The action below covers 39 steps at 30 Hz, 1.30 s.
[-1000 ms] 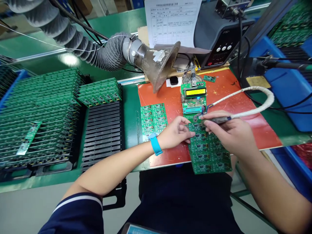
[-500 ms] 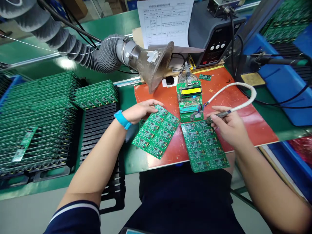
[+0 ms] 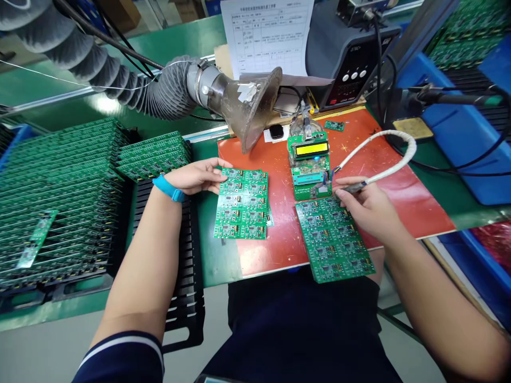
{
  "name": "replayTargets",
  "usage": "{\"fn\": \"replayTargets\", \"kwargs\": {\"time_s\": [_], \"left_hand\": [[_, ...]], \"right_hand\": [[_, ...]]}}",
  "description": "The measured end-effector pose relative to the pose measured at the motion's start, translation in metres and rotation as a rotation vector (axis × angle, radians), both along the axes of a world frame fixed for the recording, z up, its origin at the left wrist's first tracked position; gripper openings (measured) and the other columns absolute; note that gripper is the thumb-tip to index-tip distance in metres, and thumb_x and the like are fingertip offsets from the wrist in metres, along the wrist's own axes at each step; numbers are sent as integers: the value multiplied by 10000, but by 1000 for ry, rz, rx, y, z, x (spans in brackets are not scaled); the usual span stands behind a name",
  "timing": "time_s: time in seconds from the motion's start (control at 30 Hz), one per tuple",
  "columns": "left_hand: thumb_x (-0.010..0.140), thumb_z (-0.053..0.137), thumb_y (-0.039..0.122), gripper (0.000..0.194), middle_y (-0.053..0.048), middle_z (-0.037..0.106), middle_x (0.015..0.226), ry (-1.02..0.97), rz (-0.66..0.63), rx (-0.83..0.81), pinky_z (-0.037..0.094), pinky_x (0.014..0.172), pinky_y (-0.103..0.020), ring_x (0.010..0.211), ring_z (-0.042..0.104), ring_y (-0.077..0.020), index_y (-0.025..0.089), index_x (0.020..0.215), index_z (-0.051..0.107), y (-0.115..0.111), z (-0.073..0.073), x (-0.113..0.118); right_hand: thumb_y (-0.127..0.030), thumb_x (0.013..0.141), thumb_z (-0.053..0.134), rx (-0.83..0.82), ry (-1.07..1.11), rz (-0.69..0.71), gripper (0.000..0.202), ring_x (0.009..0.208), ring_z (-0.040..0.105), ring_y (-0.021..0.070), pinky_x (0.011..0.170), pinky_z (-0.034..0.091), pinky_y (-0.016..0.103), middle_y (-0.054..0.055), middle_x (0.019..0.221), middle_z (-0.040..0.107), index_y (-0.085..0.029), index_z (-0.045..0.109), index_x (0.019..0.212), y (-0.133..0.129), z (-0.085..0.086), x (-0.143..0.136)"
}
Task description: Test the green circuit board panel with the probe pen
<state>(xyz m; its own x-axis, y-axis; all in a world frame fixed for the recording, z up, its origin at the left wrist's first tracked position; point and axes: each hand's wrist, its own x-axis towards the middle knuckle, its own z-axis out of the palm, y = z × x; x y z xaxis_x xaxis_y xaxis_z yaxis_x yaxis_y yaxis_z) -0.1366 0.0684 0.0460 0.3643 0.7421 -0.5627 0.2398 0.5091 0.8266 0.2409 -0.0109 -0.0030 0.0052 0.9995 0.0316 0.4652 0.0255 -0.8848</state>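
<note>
- The green panel of small circuit boards (image 3: 241,204) lay flat, half on the green bench, half on the orange mat (image 3: 403,197).
- Left hand (image 3: 197,174) had its fingers loosely spread, tips on that panel's upper-left edge.
- Right hand (image 3: 365,205) was pinched shut around a thin metal probe on a white braided cable (image 3: 389,170), over a second green board panel (image 3: 334,239).
- A little tester board with a yellow display (image 3: 310,159) sat just behind.
</note>
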Motion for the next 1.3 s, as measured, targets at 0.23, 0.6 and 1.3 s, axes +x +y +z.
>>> {"fn": "replayTargets", "kwargs": {"time_s": [0.23, 0.6, 1.3], "left_hand": [[762, 720, 121, 385, 25, 649, 682, 13, 29, 20, 600, 605, -228, 617, 672, -127, 176, 1070, 495, 2, -7, -13], [720, 797, 215, 315, 13, 637, 672, 198, 101, 20, 572, 530, -182, 536, 622, -81, 138, 928, 573, 9, -19, -6], [842, 608, 492, 345, -66, 585, 803, 984, -368, 996, 446, 722, -300, 769, 571, -193, 152, 791, 631, -27, 2, 72]], "right_hand": [[-352, 832, 597, 14, -136, 33, 286, 624, 597, 169, 511, 454, 282, 64, 808, 680, -165, 638, 1045, 2, 1, 1], [-381, 810, 628, -5, -100, 1, 250, 657, 638, 185, 535, 472, 282, 55, 793, 703, -173, 676, 939, 2, -3, 2], [-377, 842, 580, -27, -86, 80, 234, 771, 633, 214, 656, 482, 333, 50, 868, 693, -201, 647, 982, 5, -9, 10]]}}
